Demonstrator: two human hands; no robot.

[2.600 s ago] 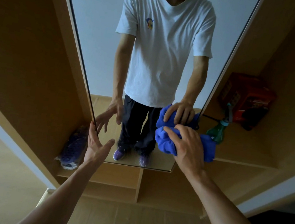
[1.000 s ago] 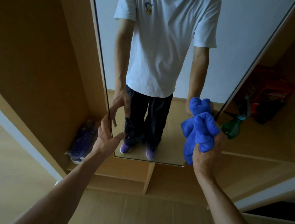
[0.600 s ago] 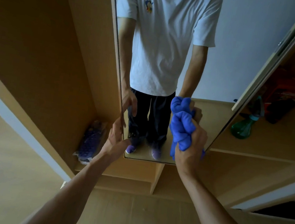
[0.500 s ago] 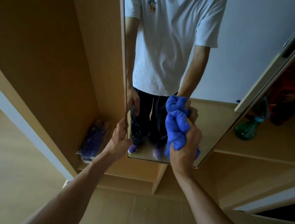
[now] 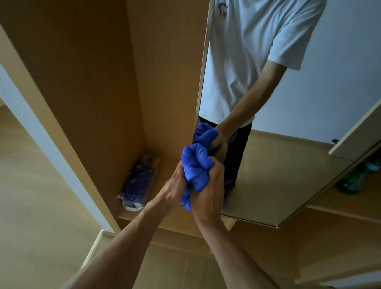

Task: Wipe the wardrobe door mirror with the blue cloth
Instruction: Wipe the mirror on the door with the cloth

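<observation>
The wardrobe door mirror (image 5: 288, 180) hangs in front of me and reflects my white shirt and arm. A bunched blue cloth (image 5: 196, 166) is gripped in my right hand (image 5: 209, 197) close to the mirror's lower left edge; whether it touches the glass I cannot tell. My left hand (image 5: 171, 187) sits right beside it at the door's left edge and seems to hold that edge. Its fingertips are hidden behind the cloth.
A purple bag in clear plastic (image 5: 139, 181) lies on the wardrobe's bottom shelf at the left. At the right, a green spray bottle (image 5: 353, 181) stands on a shelf behind the door. A wooden side panel (image 5: 160, 68) rises left of the mirror.
The mirror door has swung, so its left edge now stands further right in view. My right hand with the cloth moved left across the glass and now sits against my left hand.
</observation>
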